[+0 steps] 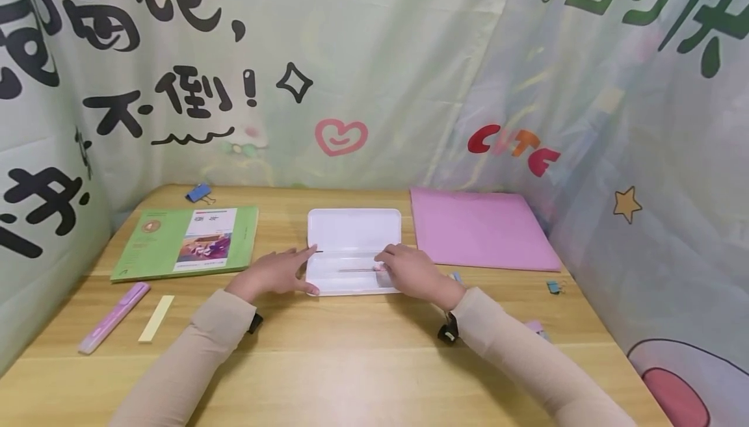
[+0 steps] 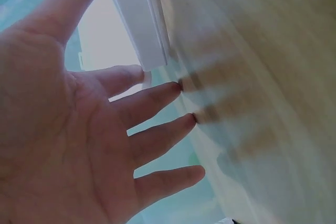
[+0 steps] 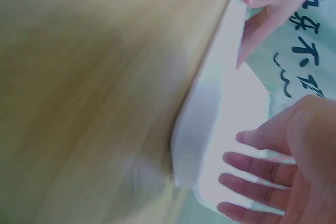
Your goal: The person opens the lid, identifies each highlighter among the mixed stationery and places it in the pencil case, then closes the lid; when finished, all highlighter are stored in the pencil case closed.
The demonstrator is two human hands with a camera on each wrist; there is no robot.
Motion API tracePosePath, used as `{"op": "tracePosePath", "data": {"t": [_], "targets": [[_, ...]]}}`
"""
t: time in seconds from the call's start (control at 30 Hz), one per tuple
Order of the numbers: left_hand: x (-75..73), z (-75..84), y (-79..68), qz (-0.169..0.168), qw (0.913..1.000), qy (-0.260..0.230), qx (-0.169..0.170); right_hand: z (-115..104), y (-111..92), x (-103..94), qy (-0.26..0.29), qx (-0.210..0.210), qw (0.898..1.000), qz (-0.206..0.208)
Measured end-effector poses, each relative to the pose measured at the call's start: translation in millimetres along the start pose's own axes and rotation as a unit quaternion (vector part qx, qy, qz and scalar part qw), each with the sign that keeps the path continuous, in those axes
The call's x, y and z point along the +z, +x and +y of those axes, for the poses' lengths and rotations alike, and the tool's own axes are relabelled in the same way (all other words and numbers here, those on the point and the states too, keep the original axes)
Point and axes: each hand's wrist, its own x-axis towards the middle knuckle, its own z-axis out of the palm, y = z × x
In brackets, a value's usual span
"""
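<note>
A white pencil case (image 1: 354, 229) lies opened flat in the middle of the table, its lid half toward the back. A thin stick-like item (image 1: 354, 270) with a pinkish end rests in the near half. My left hand (image 1: 275, 274) is at the case's left side, thumb by the near corner and forefinger by the hinge; in the left wrist view its fingers are spread. Over the right part of the near half is my right hand (image 1: 415, 272), fingertips beside the item's pinkish end. The right wrist view shows its fingers (image 3: 252, 163) apart and relaxed over the case.
A green book (image 1: 152, 245) lies at left, a blue binder clip (image 1: 199, 192) behind it. Nearer are a pink-purple slim box (image 1: 114, 318) and a pale yellow strip (image 1: 156, 318). At right are a pink folder (image 1: 486, 229) and a teal clip (image 1: 553, 287). Printed cloth encloses the table.
</note>
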Motion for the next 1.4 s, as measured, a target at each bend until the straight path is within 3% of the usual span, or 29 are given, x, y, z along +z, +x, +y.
{"op": "tracePosePath", "data": {"t": [0.13, 0.23, 0.33, 0.43, 0.83, 0.93, 1.07, 1.23, 1.4], "targets": [[-1.3, 1.4, 0.1, -0.001, 1.0, -0.002, 0.001, 7, -20, -12.7, -0.023, 0.075, 0.997, 0.013], [-3.6, 2.7, -1.1, 0.001, 1.0, -0.003, 0.001, 12, -36, -19.7, -0.048, 0.151, 0.987, -0.03], [-4.9, 4.0, -1.7, -0.001, 1.0, 0.002, 0.005, 14, -50, -24.1, -0.058, 0.199, 0.974, -0.091], [-5.9, 5.2, -1.8, -0.005, 0.9999, 0.006, 0.007, 15, -62, -25.1, -0.068, 0.218, 0.965, -0.128], [-6.0, 6.9, -3.1, -0.004, 1.0, -0.006, 0.005, 12, -71, -22.5, -0.075, 0.249, 0.95, -0.17], [-5.8, 6.6, -3.3, -0.005, 1.0, -0.007, 0.003, 12, -70, -20.2, -0.08, 0.259, 0.949, -0.162], [-5.7, 7.3, -3.4, -0.004, 1.0, -0.003, 0.002, 11, -69, -20.2, -0.078, 0.258, 0.955, -0.123], [-6.4, 8.2, -4.3, -0.006, 1.0, -0.001, 0.0, 6, -59, -26.5, -0.076, 0.234, 0.968, -0.054], [-6.5, 8.8, -3.5, -0.007, 0.9999, -0.007, 0.001, 0, -38, -30.5, -0.099, 0.192, 0.976, 0.012]]}}
